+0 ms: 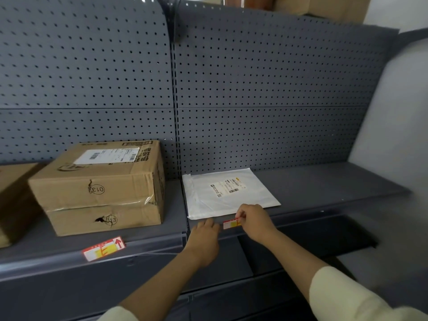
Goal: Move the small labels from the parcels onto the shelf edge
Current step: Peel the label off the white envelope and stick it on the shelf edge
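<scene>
A small red, white and yellow label point(231, 224) lies against the grey shelf edge point(301, 220), just below the front of a flat white mailer point(231, 193). My right hand point(254, 222) pinches the label's right end between thumb and fingers. My left hand point(203, 237) rests on the shelf edge just left of the label, fingers curled down, holding nothing visible. A second label point(104, 249), marked with a yellow patch and a red arrow, sits in the shelf edge strip below a cardboard box point(102, 186) marked 013.
Another cardboard box point(14, 200) stands at the far left of the shelf. Grey pegboard point(254, 89) backs the shelf. A dark lower shelf opening point(312, 237) lies under the right section. A pale wall point(398, 112) closes the right side.
</scene>
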`<state>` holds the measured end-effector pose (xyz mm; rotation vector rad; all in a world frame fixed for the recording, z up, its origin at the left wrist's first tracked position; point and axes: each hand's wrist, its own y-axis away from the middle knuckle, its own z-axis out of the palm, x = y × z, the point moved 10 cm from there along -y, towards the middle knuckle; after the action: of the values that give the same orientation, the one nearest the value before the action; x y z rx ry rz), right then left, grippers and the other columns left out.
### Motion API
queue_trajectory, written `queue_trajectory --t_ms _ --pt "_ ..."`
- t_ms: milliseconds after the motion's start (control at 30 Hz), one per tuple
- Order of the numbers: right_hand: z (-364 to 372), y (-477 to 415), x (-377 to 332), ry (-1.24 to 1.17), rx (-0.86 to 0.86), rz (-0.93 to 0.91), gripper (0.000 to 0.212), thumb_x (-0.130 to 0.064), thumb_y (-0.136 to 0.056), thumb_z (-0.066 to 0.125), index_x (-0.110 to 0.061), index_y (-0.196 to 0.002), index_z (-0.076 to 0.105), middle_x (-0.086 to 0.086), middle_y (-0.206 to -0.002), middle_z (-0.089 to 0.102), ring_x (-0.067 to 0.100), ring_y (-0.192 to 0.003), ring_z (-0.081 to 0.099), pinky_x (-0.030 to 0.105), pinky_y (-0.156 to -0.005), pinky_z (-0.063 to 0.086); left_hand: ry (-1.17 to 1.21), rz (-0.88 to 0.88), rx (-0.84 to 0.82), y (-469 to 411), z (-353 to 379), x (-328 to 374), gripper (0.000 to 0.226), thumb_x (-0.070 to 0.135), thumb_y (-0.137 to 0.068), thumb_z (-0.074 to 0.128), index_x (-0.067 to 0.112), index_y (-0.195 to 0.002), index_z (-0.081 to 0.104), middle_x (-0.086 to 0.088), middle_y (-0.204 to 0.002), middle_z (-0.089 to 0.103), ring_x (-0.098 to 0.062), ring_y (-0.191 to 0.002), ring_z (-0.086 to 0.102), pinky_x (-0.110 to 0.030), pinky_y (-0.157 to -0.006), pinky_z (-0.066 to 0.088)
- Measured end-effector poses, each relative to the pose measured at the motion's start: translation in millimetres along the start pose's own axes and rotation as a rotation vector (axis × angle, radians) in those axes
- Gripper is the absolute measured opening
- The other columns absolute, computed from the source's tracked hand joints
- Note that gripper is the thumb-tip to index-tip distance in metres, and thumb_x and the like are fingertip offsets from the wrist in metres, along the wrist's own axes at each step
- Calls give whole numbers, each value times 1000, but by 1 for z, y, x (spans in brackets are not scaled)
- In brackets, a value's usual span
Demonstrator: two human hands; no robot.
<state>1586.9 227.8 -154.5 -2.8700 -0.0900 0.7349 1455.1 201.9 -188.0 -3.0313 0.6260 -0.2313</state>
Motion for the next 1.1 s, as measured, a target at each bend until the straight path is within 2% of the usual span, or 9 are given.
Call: queue_trajectory --t_ms 167,300,500,767,967,1100 --pt "5 0 -14 100 22 -95 20 -3 -90 52 -15 -93 67 6 -99 66 21 -96 54 35 -86 50 7 11 -26 -1 7 -1 43 8 -89 47 14 -132 45 -9 -132 44 -30 -121 42 -39 -101 36" --pt "13 1 -16 155 9 -134 19 -2 -89 53 -14 -93 67 6 -101 64 21 -96 53 31 -80 49 -13 20 -31 3 8 -1 46 8 -90 47 13 -136 43 -10 -134 41 -32 -122 41 -40 -102 35" --pt "13 3 -3 178 10 -63 15 -4 -89 54 -14 -93 63 3 -105 50 17 -96 51 31 -77 52 -38 52 -35 3 6 -3 49 11 -91 47 15 -139 39 -12 -136 39 -32 -125 39 -41 -104 33" --pt "7 3 10 230 -1 29 11 -11 -89 54 -18 -93 62 3 -103 59 19 -87 59 32 -73 53 -27 77 -36 0 4 -4 49 12 -91 46 18 -140 39 -10 -136 40 -30 -127 38 -39 -106 31" --pt "6 6 10 278 26 30 14 -10 -88 57 -16 -100 60 4 -107 60 20 -95 57 30 -74 49 -20 93 -18 -1 2 -6 47 12 -90 48 19 -136 42 -9 -133 42 -29 -124 41 -39 -104 34" --pt "-1 15 11 273 112 50 19 -12 -85 63 -17 -103 60 3 -109 60 18 -99 55 30 -80 50 -6 104 17 1 -3 -7 46 12 -90 47 19 -135 43 -8 -131 42 -27 -123 42 -37 -102 35"
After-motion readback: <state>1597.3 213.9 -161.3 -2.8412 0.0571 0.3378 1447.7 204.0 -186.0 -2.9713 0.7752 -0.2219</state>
